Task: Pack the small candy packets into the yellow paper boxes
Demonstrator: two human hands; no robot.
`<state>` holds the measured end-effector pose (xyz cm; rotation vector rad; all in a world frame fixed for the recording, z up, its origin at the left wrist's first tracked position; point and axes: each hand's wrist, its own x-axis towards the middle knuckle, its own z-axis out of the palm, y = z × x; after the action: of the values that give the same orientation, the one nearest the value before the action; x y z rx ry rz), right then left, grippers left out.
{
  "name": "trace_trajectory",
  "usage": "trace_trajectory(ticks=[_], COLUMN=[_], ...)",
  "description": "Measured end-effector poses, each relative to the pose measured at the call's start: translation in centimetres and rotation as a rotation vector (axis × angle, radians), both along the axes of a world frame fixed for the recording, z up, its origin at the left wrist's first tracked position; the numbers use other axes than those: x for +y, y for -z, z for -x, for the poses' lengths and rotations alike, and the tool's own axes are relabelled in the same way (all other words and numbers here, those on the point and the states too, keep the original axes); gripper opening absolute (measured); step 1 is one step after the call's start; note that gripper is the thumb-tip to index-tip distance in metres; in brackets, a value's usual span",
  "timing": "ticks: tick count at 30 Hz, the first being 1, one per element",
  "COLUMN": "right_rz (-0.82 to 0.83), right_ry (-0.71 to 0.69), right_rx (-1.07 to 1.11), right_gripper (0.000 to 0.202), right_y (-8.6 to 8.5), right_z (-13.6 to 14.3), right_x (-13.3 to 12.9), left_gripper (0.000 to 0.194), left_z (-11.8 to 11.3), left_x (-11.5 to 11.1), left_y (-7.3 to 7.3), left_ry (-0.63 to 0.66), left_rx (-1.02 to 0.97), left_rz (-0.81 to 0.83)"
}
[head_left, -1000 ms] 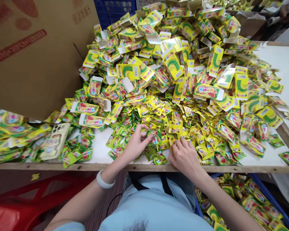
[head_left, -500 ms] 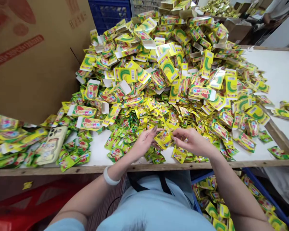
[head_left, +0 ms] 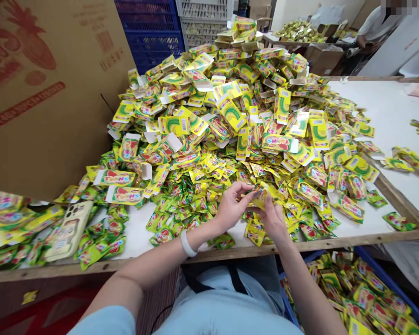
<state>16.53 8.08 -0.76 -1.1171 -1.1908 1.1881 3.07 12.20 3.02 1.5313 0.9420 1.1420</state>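
Note:
My left hand (head_left: 234, 204) pinches a small yellow packet (head_left: 260, 197) above the near middle of the table. The right hand (head_left: 274, 218) closes on the other side of that same packet, so both hands meet on it. Under and around them lies a heap of small green and yellow packets (head_left: 195, 200). Behind rises a tall pile of yellow boxes (head_left: 230, 111), several with open white flaps. The packet is partly covered by my fingers.
A big cardboard box (head_left: 56, 116) stands at the left. Near it lies a phone (head_left: 70, 230). A wooden rim (head_left: 237, 252) edges the white table (head_left: 387, 104). Below right is a blue crate (head_left: 387, 279) of packages. Stacked crates (head_left: 153, 37) and a person (head_left: 380, 30) are at the back.
Both hands have moved right and come together on the packet; the left fingers have closed more round it. The camera view has shifted, showing more of the background.

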Motion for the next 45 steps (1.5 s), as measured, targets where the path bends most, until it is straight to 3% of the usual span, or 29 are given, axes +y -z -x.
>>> trace_trajectory(ticks=[3,6,8,10,12,15,18,21,23,24,26,28,30,32,36,39,42,45], right_rz=[-0.11,-0.219,-0.217,-0.155,-0.124,-0.211,-0.309,-0.34,-0.285,-0.252,-0.245,-0.348,-0.472,-0.57,-0.634,-0.544,-0.454,-0.392], right_ry=[0.127,0.16,0.163,0.157,0.16,0.203,0.204,0.227,0.245,0.249,0.256,0.301,0.329,0.285,0.041,-0.184,-0.354,-0.318], right_rx=[-0.122,-0.657,-1.094,-1.404,-1.537,-1.467,-1.293,-1.005,-0.646,-0.465,-0.204,-0.106,-0.154,-0.301,-0.623,-0.808,-0.869,-0.74], right_gripper=[0.04,0.031,0.03,0.027,0.023,0.019,0.021,0.025,0.026,0.025,0.023,0.023,0.023,0.019,0.011,0.014,0.019,0.023], right_y=[-1.5,-2.4,-2.0,-1.2,-0.3,0.6,0.8,-0.2,-2.1,-3.4,-6.3,-8.8,-10.3,-10.7,-10.5,-11.1,-11.3,-10.0], right_z=[-2.1,-5.5,-6.9,-7.1,-6.7,-6.2,-6.9,-8.0,-8.2,-8.0,-6.9,-5.4,-3.9,-3.2,-3.8,-4.2,-3.7,-3.1], right_x=[-0.1,-0.8,-1.2,-1.5,-1.5,-1.5,-1.7,-2.1,-2.3,-2.3,-2.1,-1.7,-1.2,-1.0,-1.5,-2.1,-2.5,-3.3], left_gripper=[0.02,0.042,0.059,0.063,0.062,0.056,0.059,0.059,0.045,0.038,0.029,0.028,0.031,0.032,0.027,0.023,0.032,0.044], left_z=[0.5,1.8,2.4,2.3,1.7,0.9,1.3,1.9,1.7,1.5,0.9,0.4,0.1,0.3,1.1,1.7,2.1,2.8], left_x=[4.3,11.1,15.5,18.9,21.1,22.1,20.3,15.5,11.1,8.8,4.6,1.4,-0.7,-1.9,-2.6,-2.8,-3.0,-3.5], left_y=[-2.0,-3.1,-2.7,-1.9,-1.3,-1.7,-3.1,-3.6,-3.3,-3.1,-2.8,-3.0,-3.5,-4.0,-4.0,-2.8,-1.0,0.4], left_ry=[0.08,0.091,0.137,0.235,0.339,0.461,0.485,0.283,0.13,0.131,0.282,0.436,0.503,0.514,0.564,0.61,0.571,0.538], left_rx=[0.36,0.686,0.823,0.873,0.863,0.825,0.764,0.491,0.228,0.195,0.112,0.04,-0.022,-0.07,-0.067,0.011,0.1,0.056], left_rz=[-0.448,-0.731,-0.814,-0.883,-0.921,-0.918,-0.852,-0.594,-0.306,-0.243,-0.055,0.138,0.278,0.345,0.364,0.341,0.249,0.245])
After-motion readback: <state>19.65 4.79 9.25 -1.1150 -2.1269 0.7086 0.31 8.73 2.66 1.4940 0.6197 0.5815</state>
